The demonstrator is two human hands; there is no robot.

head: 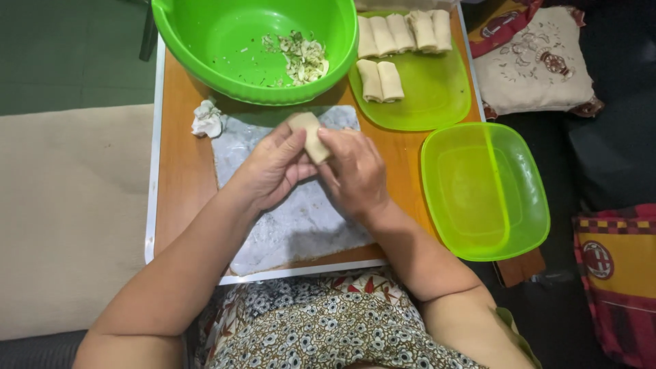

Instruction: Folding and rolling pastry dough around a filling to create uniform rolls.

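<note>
A pale rolled dough wrapper [311, 131] is held between both hands above a floured grey work sheet [301, 225] on the small wooden table [179, 178]. My left hand [273, 167] cups the roll from the left. My right hand [355, 171] grips it from the right, fingers curled over its lower end. A big green bowl [225, 41] with leftover shredded vegetable filling [302, 58] stands just beyond the hands. Several finished rolls [400, 34] lie on a lime green tray [424, 96] at the back right.
A crumpled white tissue [206, 120] lies left of the sheet. An empty translucent lime container [485, 191] overhangs the table's right edge. Cushions [540, 65] and a red and yellow cloth [615, 273] lie on the right, a beige mat [68, 212] on the left.
</note>
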